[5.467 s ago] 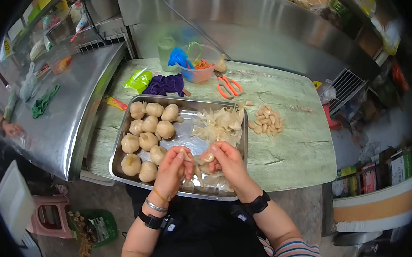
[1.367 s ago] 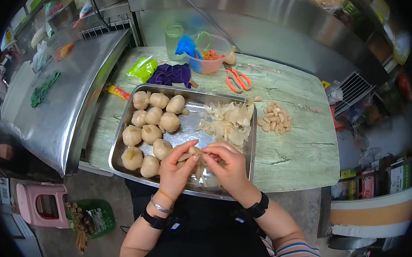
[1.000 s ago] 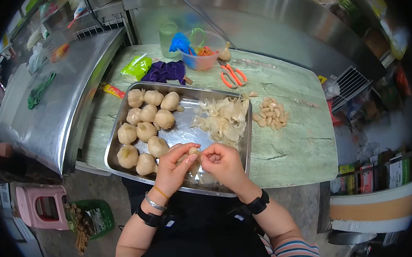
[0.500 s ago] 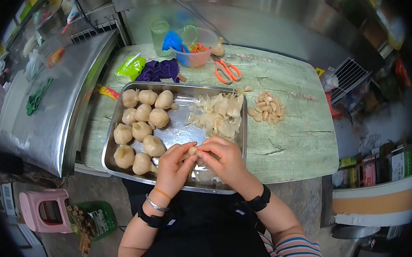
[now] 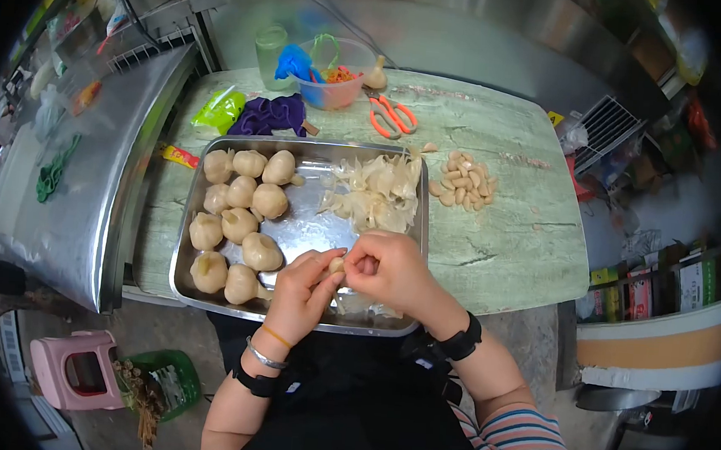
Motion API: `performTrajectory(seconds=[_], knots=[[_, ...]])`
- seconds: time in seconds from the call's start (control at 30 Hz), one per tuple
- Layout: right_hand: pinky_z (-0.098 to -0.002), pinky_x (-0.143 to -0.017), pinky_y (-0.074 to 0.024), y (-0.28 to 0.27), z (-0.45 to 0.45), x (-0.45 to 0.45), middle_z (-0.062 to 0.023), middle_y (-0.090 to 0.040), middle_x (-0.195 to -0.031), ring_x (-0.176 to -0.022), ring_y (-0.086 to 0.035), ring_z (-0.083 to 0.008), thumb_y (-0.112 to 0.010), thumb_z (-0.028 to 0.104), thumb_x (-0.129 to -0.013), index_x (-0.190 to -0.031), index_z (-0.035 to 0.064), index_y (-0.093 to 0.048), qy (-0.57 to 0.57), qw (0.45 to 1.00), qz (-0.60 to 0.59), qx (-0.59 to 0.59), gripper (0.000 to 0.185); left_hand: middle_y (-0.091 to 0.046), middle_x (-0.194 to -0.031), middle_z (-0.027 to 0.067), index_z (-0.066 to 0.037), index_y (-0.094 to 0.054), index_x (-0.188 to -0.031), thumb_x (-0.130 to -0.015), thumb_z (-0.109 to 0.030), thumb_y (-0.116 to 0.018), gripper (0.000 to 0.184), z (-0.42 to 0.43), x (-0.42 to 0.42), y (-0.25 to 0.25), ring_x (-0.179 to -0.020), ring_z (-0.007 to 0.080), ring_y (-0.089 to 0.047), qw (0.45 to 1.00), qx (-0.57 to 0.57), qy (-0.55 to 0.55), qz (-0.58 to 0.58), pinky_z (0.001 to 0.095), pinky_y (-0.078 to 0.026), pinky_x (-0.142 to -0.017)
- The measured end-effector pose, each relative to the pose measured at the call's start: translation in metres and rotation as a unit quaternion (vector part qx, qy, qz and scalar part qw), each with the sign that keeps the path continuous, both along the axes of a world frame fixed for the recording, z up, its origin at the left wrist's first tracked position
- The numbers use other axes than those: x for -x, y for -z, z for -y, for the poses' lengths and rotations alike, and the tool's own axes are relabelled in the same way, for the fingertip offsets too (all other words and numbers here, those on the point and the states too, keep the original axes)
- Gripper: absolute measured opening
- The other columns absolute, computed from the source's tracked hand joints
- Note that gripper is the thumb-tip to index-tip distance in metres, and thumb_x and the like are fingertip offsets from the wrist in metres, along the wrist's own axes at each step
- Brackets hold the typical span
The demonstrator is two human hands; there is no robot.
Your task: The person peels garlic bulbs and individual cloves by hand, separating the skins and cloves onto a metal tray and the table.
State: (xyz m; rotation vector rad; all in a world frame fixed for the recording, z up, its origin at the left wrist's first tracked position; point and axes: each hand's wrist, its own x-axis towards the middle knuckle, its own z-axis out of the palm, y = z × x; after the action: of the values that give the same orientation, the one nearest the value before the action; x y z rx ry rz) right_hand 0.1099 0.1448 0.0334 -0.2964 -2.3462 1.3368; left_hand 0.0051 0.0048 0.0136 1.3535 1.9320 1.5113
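My left hand (image 5: 305,281) pinches a small garlic clove (image 5: 337,265) between thumb and fingertips, low over the front of a metal tray (image 5: 288,310). Close against the clove's right side, my right hand (image 5: 387,267) is curled in a pinch; whatever its fingertips hold is hidden. Whole garlic bulbs (image 5: 237,226) fill the tray's left half. Papery garlic skins (image 5: 375,194) are heaped at its back right, with more scraps under my right hand. On the table, right of the tray, lies a pile of peeled garlic cloves (image 5: 465,182).
Behind the tray are orange-handled scissors (image 5: 391,117), a clear plastic tub (image 5: 340,96), a garlic bulb (image 5: 376,76), a purple cloth (image 5: 268,115) and a green packet (image 5: 219,111). A steel counter (image 5: 88,181) stands left of the green table (image 5: 517,253).
My right hand's fingers have curled in and turned at the clove, while my left keeps its hold. The whole view has shifted slightly.
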Motion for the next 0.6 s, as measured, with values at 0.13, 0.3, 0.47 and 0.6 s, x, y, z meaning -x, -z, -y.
performTrajectory(seconds=[0.13, 0.3, 0.47, 0.6], knots=[[-0.0194, -0.054, -0.0406, 0.003, -0.003, -0.002, 0.0033, -0.056, -0.069, -0.062, -0.051, -0.0022, -0.065, 0.004, -0.078, -0.075, 0.0028, -0.059, -0.005, 0.974, 0.085, 0.21, 0.007, -0.059, -0.082, 0.0115, -0.001, -0.061, -0.109, -0.08, -0.002, -0.064, 0.029, 0.001, 0.0, 0.0, -0.073, 0.0229, -0.059, 1.0, -0.009, 0.028, -0.009, 0.0291, -0.047, -0.067], [-0.0173, -0.056, -0.0405, 0.031, 0.006, 0.005, 0.0033, -0.057, -0.074, -0.065, -0.051, -0.0016, -0.06, 0.002, -0.081, -0.082, 0.0023, -0.059, 0.03, 0.921, 0.036, 0.386, 0.002, -0.062, -0.094, 0.0081, -0.002, -0.061, -0.109, -0.08, -0.001, -0.063, 0.028, 0.008, -0.002, 0.003, -0.081, 0.0172, -0.059, 0.989, -0.013, -0.021, 0.148, 0.0262, -0.047, -0.072], [-0.0176, -0.056, -0.0408, 0.048, 0.002, 0.006, 0.0025, -0.057, -0.076, -0.064, -0.051, -0.0024, -0.057, 0.002, -0.083, -0.086, 0.0027, -0.059, 0.079, 0.952, 0.003, 0.296, 0.004, -0.062, -0.101, 0.0051, -0.001, -0.06, -0.109, -0.083, -0.002, -0.061, 0.026, 0.014, -0.001, 0.005, -0.09, 0.0135, -0.057, 0.957, -0.054, -0.026, 0.285, 0.0259, -0.046, -0.08], [-0.0179, -0.056, -0.0406, 0.025, 0.004, 0.001, 0.0015, -0.057, -0.076, -0.061, -0.051, -0.0037, -0.06, 0.01, -0.087, -0.093, 0.0025, -0.059, 0.016, 0.891, 0.044, 0.451, 0.01, -0.061, -0.103, 0.0055, -0.001, -0.06, -0.11, -0.083, -0.002, -0.06, 0.027, 0.011, 0.002, 0.008, -0.094, 0.0135, -0.056, 0.962, -0.048, -0.034, 0.268, 0.0266, -0.045, -0.084]])
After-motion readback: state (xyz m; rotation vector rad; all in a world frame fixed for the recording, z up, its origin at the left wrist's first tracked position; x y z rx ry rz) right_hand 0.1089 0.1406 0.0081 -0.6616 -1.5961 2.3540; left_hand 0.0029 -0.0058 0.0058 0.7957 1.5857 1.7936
